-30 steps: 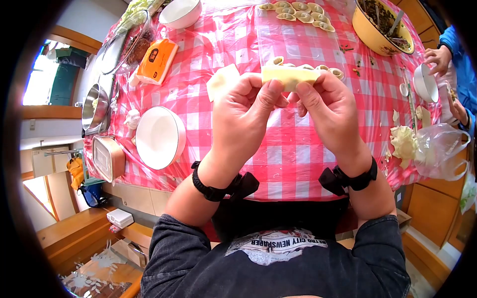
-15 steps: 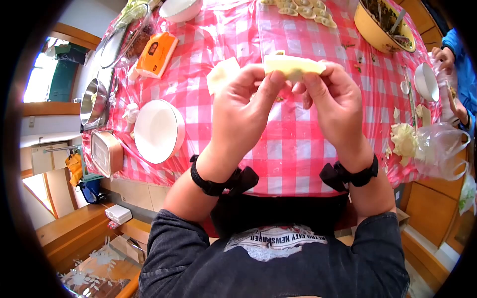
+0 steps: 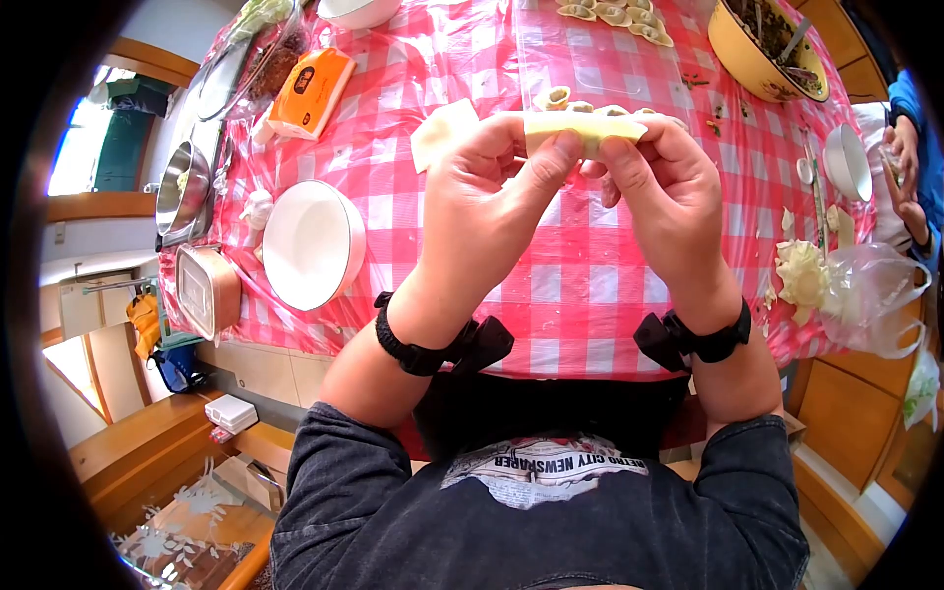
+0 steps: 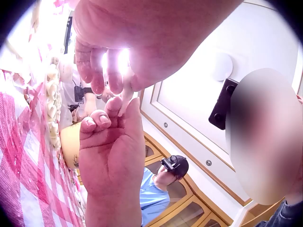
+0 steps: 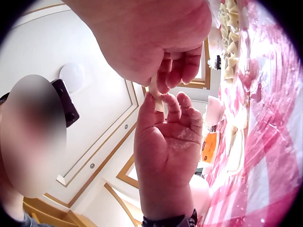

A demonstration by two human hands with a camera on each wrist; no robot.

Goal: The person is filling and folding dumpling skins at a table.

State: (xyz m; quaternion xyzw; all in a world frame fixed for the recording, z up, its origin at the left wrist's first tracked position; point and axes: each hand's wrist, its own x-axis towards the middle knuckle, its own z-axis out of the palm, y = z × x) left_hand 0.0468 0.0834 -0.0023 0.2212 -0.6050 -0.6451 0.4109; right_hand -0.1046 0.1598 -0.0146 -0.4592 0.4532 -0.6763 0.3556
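Observation:
A pale yellow folded dough wrapper (image 3: pixel 587 126) is held up level above the cloth in the head view. My left hand (image 3: pixel 482 211) pinches its left end between thumb and fingers, and my right hand (image 3: pixel 674 211) pinches the right end. Both thumbs lie along its near side. Flat wrappers (image 3: pixel 442 134) lie on the table just left of my left hand. Behind the held dough sits a row of folded dumplings (image 3: pixel 553 98), partly hidden by it. The right wrist view shows the strip of dough (image 5: pixel 159 101) edge-on between both hands' fingertips.
More dumplings (image 3: pixel 615 14) lie farther back. A yellow basin of filling (image 3: pixel 742 61) stands back right, near another person's hands (image 3: pixel 905 157). To the left are a white bowl (image 3: pixel 313 246), an orange packet (image 3: pixel 312 93) and a metal bowl (image 3: pixel 182 187). A plastic bag (image 3: pixel 875 295) is at right.
The left thumb has shifted right along the dough, which both hands still pinch. The other person's hands have moved away from the small white bowl. The head view has shifted slightly.

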